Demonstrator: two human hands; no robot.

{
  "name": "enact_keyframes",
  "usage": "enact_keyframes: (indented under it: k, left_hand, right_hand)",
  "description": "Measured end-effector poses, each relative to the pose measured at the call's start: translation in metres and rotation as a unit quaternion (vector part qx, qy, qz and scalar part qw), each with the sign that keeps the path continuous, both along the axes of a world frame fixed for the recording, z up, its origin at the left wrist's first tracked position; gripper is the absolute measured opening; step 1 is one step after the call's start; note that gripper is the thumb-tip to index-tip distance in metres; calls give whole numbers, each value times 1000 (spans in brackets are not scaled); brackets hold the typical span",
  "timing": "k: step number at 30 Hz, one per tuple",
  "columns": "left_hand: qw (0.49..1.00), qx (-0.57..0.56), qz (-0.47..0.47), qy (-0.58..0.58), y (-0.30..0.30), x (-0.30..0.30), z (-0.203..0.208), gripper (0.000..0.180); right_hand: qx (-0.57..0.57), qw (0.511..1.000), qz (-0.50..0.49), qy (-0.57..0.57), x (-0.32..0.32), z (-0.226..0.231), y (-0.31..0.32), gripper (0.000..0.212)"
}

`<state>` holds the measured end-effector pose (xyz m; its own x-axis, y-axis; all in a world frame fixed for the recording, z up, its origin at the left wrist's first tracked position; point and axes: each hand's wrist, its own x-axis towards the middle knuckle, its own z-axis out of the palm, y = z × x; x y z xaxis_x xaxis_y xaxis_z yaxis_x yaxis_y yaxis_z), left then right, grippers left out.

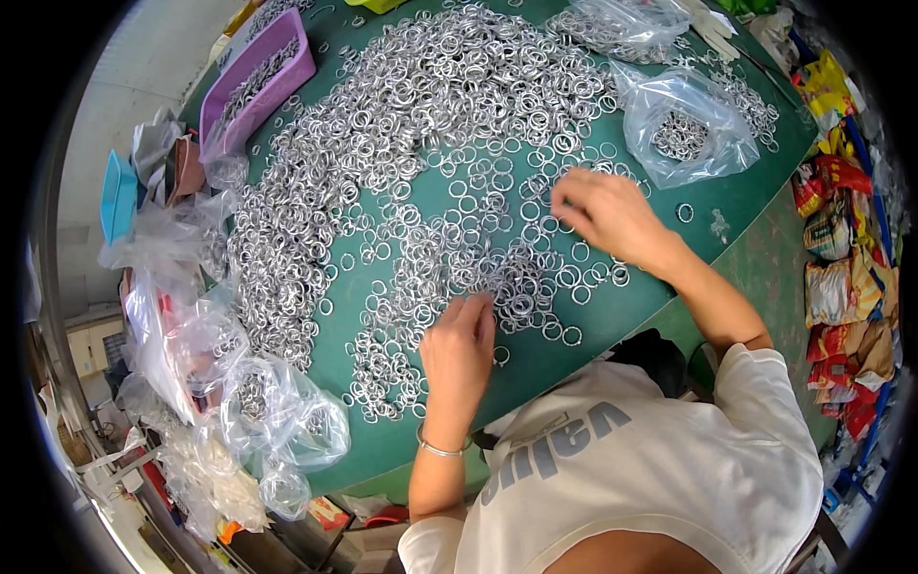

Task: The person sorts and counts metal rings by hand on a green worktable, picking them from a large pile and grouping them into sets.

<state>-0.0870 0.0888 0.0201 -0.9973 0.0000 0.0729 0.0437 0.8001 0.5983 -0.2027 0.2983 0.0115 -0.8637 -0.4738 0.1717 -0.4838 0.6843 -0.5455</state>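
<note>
Silvery metal rings (507, 62) lie in a large curved heap over a green tabletop (612, 325). A smaller loose pile of rings (430, 253) spreads in front of me. My left hand (457, 346) is at the near edge of this pile, fingers bent and pressed together, their tips down among the rings. Whatever they pinch is hidden. Farther right, my right hand (607, 212) hovers low over scattered rings, its fingers curled in toward the thumb. Its fingertips are slightly blurred, and I cannot make out what is between them.
A purple bin (296, 72) of small metal parts stands at the far left. Clear plastic bags (732, 143) with rings lie at the far right, others (330, 426) along the left edge. A blue tray (117, 196) sits beyond that edge. Colourful packages (832, 287) line the right side.
</note>
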Motion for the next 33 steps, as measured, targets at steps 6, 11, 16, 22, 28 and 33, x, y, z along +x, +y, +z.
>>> enact_keyframes:
  k: [6,11,16,22,28,33]
  left_hand:
    - [1000,-1,-15,-24,-5,4,6,11]
    - [998,19,19,-51,-6,6,10,12]
    - [988,135,20,-68,2,5,12,13]
    - [985,168,27,-25,5,3,-2,11]
    - [997,74,38,-9,6,-25,-1,16]
    - [998,-64,19,10,15,-70,-16,19]
  right_hand:
    - [73,996,49,17,10,-19,-3,15]
    - [-36,997,5,-65,0,4,16,15]
    - [-388,848,-59,-355,-4,3,27,18]
    - [-652,451,-90,-603,-12,7,40,13]
    - [-236,960,-82,-129,-22,-15,46,17]
    - [72,993,-55,78,-16,-19,13,12]
